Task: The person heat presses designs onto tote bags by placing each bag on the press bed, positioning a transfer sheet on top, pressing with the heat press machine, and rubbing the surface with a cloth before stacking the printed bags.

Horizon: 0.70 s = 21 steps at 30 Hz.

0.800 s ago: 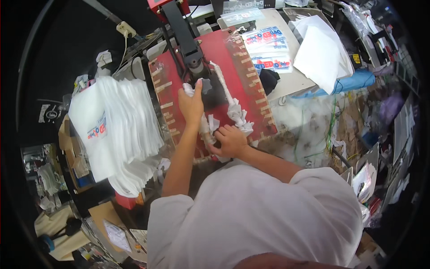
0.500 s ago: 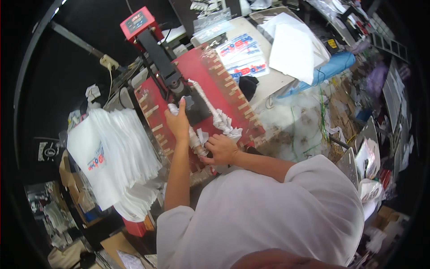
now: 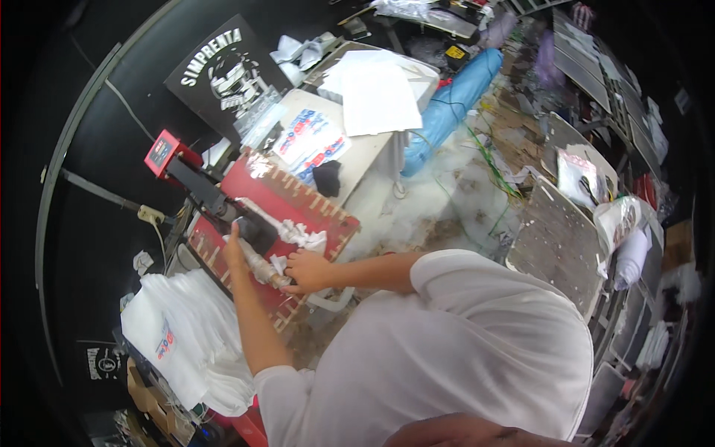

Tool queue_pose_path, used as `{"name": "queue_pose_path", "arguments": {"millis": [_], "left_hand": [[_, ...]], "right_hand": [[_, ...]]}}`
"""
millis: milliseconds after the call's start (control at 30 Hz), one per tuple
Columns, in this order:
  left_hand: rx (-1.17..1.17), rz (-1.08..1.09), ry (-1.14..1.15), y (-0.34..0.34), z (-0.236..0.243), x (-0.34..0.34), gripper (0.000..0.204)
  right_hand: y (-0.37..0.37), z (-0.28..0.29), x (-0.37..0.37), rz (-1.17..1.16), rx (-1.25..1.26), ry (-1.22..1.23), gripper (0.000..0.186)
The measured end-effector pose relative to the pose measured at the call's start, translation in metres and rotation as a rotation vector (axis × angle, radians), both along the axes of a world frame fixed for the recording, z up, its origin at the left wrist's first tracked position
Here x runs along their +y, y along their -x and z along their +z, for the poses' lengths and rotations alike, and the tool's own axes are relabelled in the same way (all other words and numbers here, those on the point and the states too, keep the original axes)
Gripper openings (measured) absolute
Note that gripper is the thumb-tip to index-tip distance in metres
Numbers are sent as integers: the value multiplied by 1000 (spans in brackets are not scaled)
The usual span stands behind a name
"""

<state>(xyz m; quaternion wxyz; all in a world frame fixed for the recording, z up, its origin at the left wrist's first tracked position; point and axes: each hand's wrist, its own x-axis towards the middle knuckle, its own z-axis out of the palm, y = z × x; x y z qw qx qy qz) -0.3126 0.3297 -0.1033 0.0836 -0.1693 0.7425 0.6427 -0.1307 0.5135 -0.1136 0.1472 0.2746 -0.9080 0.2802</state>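
Note:
My left hand (image 3: 235, 252) is closed round the upper part of a bar wrapped in pale tape and cloth (image 3: 261, 267). Its thumb points up beside the dark press head. My right hand (image 3: 309, 272) is closed at the bar's lower end, fingertips on the wrapping next to a loose white flap; its palm side is hidden. A second bar, bound in white cloth (image 3: 302, 235), runs alongside, with no hand on it. Both belong to a heat press with a red control box (image 3: 171, 153), above a red board (image 3: 257, 179) edged with strips of tan tape.
A thick stack of white printed sheets or bags (image 3: 182, 335) hangs left of the press. Behind it, a pale table (image 3: 365, 160) bears white sheets (image 3: 380, 93), a printed bag (image 3: 309, 141) and a black cloth (image 3: 326, 179). A blue wrapped roll (image 3: 454, 108) lies beyond.
My view has swung to the right, so the press and both hands appear farther left and lower. Both hands stay on the same wrapped bar.

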Motion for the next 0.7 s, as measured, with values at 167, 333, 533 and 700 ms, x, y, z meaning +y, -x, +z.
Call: {"name": "queue_pose_path", "arguments": {"millis": [167, 333, 533, 700], "left_hand": [[-195, -130, 13, 17, 10, -34, 81], [206, -216, 276, -5, 89, -12, 62], [-18, 145, -274, -130, 105, -4, 65], [-307, -591, -321, -250, 82, -82, 62]], "right_hand": [[4, 35, -4, 84, -357, -152, 59], [-4, 106, 17, 81, 244, 175, 43], [-20, 157, 65, 360, -401, 931, 18], [71, 77, 213, -10, -654, 1116, 21]]}}
